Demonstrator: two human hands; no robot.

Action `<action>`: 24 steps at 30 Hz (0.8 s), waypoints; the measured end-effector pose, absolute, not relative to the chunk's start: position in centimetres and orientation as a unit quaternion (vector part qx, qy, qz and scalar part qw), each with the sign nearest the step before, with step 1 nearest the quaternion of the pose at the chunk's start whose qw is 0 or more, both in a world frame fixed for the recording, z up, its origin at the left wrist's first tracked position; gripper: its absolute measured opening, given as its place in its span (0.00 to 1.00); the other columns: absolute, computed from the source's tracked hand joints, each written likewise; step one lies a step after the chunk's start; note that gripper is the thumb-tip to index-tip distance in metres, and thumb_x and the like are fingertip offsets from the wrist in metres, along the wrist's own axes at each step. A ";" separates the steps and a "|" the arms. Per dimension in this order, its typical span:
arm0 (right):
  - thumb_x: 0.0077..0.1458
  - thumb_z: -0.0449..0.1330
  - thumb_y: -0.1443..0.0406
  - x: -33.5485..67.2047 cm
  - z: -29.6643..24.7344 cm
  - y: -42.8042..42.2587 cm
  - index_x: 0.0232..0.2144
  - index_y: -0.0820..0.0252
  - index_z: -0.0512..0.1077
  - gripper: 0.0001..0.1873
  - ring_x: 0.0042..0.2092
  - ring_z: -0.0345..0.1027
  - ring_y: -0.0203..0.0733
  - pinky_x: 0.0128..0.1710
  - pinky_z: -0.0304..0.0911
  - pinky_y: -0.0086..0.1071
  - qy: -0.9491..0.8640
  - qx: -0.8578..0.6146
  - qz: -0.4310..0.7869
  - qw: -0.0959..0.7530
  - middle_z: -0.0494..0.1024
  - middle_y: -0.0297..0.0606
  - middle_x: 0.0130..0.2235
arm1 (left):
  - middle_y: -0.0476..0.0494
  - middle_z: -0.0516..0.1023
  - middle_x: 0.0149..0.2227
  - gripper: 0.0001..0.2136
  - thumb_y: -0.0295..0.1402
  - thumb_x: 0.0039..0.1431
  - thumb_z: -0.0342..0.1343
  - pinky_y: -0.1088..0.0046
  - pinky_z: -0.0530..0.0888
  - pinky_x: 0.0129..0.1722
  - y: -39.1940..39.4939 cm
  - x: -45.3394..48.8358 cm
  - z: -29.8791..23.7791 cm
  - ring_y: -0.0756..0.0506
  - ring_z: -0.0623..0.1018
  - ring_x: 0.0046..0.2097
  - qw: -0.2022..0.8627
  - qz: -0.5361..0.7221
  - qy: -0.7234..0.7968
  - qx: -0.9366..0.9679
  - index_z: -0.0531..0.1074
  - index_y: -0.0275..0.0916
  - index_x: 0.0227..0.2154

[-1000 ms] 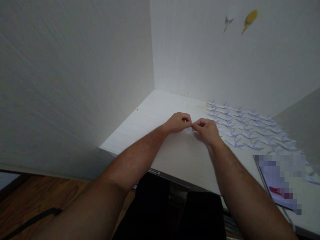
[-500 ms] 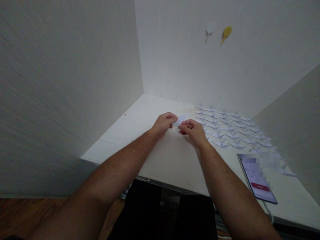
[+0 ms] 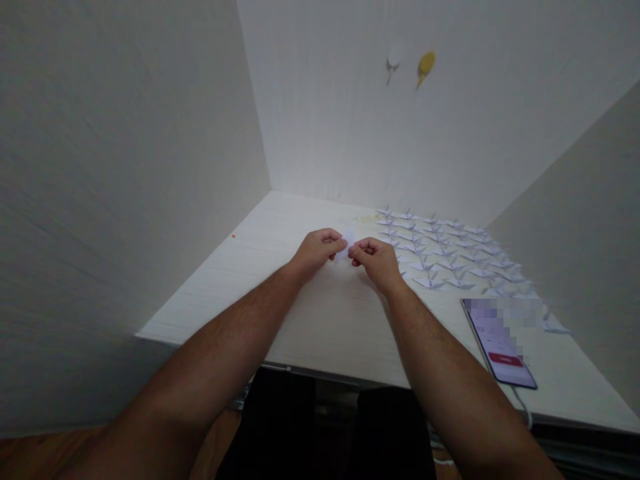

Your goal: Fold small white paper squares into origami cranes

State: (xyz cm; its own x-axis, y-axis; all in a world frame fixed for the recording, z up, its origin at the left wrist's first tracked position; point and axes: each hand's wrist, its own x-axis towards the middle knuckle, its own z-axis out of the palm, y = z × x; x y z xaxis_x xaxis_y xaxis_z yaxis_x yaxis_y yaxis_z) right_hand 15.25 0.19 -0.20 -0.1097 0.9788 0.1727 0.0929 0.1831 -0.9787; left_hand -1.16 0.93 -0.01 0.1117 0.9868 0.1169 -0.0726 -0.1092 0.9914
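Observation:
A small piece of white paper (image 3: 349, 235) is held up just above the white table (image 3: 345, 327). My left hand (image 3: 320, 249) pinches its left side between thumb and fingers. From the right, my right hand (image 3: 374, 259) has thumb and fingertips closed on the paper's lower right edge. The paper looks blurred and pale against the table, so its folds are hard to make out. Several white folded paper cranes (image 3: 453, 257) stand in rows to the right of my right hand.
A phone (image 3: 500, 347) with a lit screen lies on the table at the right, its cable (image 3: 521, 402) running over the front edge. Walls enclose the table at left, back and right. A white hook (image 3: 394, 57) and a yellow hook (image 3: 427, 63) are on the back wall.
The paper has turned from lying wide between my hands to standing more upright, and my fingers have shifted on it. The whole view has swung slightly to the right.

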 end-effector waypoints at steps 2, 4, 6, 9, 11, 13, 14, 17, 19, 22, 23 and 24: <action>0.43 0.67 0.57 15.3 -0.2 0.1 0.26 0.61 0.74 0.13 0.25 0.69 0.34 0.26 0.64 0.28 -0.595 -0.436 0.460 0.494 0.78 0.36 0.25 | 0.52 0.70 0.22 0.10 0.35 0.44 0.65 0.76 0.63 0.25 0.9 -1.3 0.1 0.54 0.67 0.23 0.540 0.518 0.408 0.524 0.70 0.37 0.23; 0.44 0.66 0.56 15.4 -0.2 0.1 0.26 0.61 0.74 0.14 0.25 0.69 0.34 0.27 0.64 0.29 -0.598 -0.418 0.469 0.497 0.78 0.36 0.25 | 0.51 0.70 0.22 0.10 0.35 0.43 0.65 0.76 0.63 0.25 0.9 -1.4 0.1 0.54 0.67 0.24 0.576 0.510 0.390 0.506 0.69 0.37 0.23; 0.45 0.66 0.55 15.5 -0.3 0.1 0.26 0.61 0.75 0.14 0.25 0.68 0.34 0.27 0.64 0.28 -0.597 -0.401 0.481 0.501 0.77 0.35 0.24 | 0.50 0.71 0.23 0.11 0.35 0.43 0.66 0.76 0.63 0.25 0.8 -1.5 0.0 0.53 0.68 0.24 0.610 0.497 0.372 0.492 0.69 0.37 0.23; 0.44 0.68 0.55 15.6 -0.4 0.2 0.26 0.60 0.75 0.14 0.25 0.68 0.33 0.27 0.63 0.28 -0.589 -0.373 0.511 0.503 0.76 0.33 0.23 | 0.49 0.71 0.24 0.12 0.35 0.43 0.67 0.77 0.64 0.26 0.7 -1.5 0.1 0.53 0.70 0.25 0.642 0.486 0.354 0.477 0.69 0.37 0.23; 0.44 0.69 0.54 15.6 -0.5 0.2 0.26 0.60 0.75 0.15 0.25 0.68 0.33 0.27 0.64 0.28 -0.581 -0.356 0.535 0.501 0.76 0.33 0.23 | 0.49 0.71 0.24 0.12 0.35 0.44 0.67 0.77 0.65 0.27 0.6 -1.5 0.1 0.53 0.70 0.26 0.657 0.478 0.345 0.470 0.68 0.36 0.23; 0.43 0.69 0.54 15.6 -0.4 0.2 0.26 0.60 0.74 0.16 0.24 0.68 0.33 0.28 0.64 0.29 -0.570 -0.345 0.556 0.497 0.76 0.33 0.23 | 0.49 0.72 0.24 0.13 0.36 0.44 0.67 0.77 0.66 0.27 0.5 -1.5 0.1 0.53 0.71 0.26 0.671 0.468 0.333 0.469 0.68 0.36 0.24; 0.43 0.69 0.54 15.6 -0.4 0.1 0.26 0.60 0.74 0.16 0.24 0.67 0.33 0.28 0.65 0.29 -0.565 -0.342 0.565 0.495 0.75 0.32 0.23 | 0.49 0.72 0.24 0.13 0.36 0.45 0.68 0.77 0.66 0.27 0.4 -1.6 0.2 0.53 0.71 0.26 0.676 0.464 0.326 0.470 0.68 0.36 0.24; 0.42 0.69 0.54 15.7 -0.3 0.0 0.26 0.60 0.73 0.16 0.25 0.67 0.33 0.29 0.66 0.30 -0.557 -0.340 0.582 0.486 0.75 0.32 0.23 | 0.49 0.73 0.24 0.15 0.37 0.45 0.68 0.77 0.66 0.27 0.3 -1.7 0.2 0.52 0.73 0.26 0.685 0.457 0.314 0.473 0.67 0.36 0.25; 0.43 0.68 0.54 15.7 -0.3 0.0 0.26 0.60 0.72 0.16 0.25 0.68 0.33 0.30 0.66 0.30 -0.554 -0.345 0.585 0.481 0.75 0.32 0.23 | 0.48 0.74 0.25 0.15 0.37 0.45 0.68 0.77 0.67 0.27 0.3 -1.8 0.3 0.52 0.73 0.26 0.685 0.450 0.314 0.479 0.68 0.36 0.26; 0.44 0.66 0.55 15.6 -0.2 0.1 0.27 0.59 0.71 0.14 0.24 0.68 0.33 0.29 0.67 0.30 -0.555 -0.362 0.564 0.493 0.75 0.31 0.23 | 0.47 0.75 0.26 0.15 0.37 0.44 0.68 0.78 0.67 0.26 0.3 -1.7 0.3 0.53 0.73 0.25 0.677 0.437 0.327 0.494 0.70 0.36 0.28; 0.44 0.66 0.56 15.5 -0.2 0.2 0.29 0.58 0.71 0.13 0.24 0.68 0.33 0.28 0.67 0.30 -0.559 -0.371 0.545 0.503 0.74 0.30 0.23 | 0.47 0.75 0.25 0.14 0.36 0.43 0.69 0.78 0.67 0.25 0.3 -1.7 0.3 0.53 0.73 0.25 0.670 0.436 0.337 0.498 0.70 0.35 0.28; 0.44 0.65 0.58 15.4 -0.2 0.3 0.30 0.58 0.71 0.12 0.24 0.68 0.33 0.28 0.67 0.30 -0.569 -0.378 0.520 0.512 0.74 0.29 0.22 | 0.47 0.75 0.25 0.14 0.35 0.42 0.69 0.78 0.67 0.25 0.3 -1.6 0.3 0.53 0.72 0.24 0.658 0.438 0.354 0.500 0.71 0.35 0.28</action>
State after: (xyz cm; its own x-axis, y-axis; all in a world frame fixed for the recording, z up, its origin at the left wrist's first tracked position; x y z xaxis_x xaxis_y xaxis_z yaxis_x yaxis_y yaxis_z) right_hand 15.40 0.28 -0.17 -0.1890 0.9633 0.1905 -0.1021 0.1736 -0.9795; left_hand -1.56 0.33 0.35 0.3669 0.9299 -0.0273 -0.2222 0.1160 0.9681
